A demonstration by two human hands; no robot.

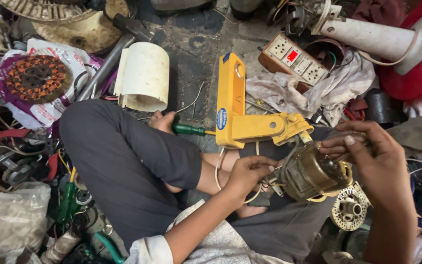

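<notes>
Head view: the person sits cross-legged on the floor (196,63) of a cluttered repair spot. The left hand (250,172) pinches the thin white wires (219,172) at the near end of a brass-coloured fan motor (313,175), its grip closed on them. The right hand (372,151) cups the motor's far end from above, fingers curled on the housing, holding it over the lap. The motor sits just below the hinged end of a yellow fan bracket (250,117), which lies across the knee; a green-handled screwdriver (187,129) rests beside that bracket, next to a bare foot.

What could go wrong, as I judge it: the fine wires could snap or pull from the winding if the left hand tugs while the right one turns the motor. The motor could also slip off the lap onto the perforated metal disc (348,208) below it, since only fingertips steady it.

Counted: one motor in hand, one yellow bracket, one screwdriver by the foot, one white plastic pipe section (142,73), one copper-wound stator (37,77) on a plastic bag, one switchboard (293,57) with three sockets, one crumpled cloth (313,90).
</notes>
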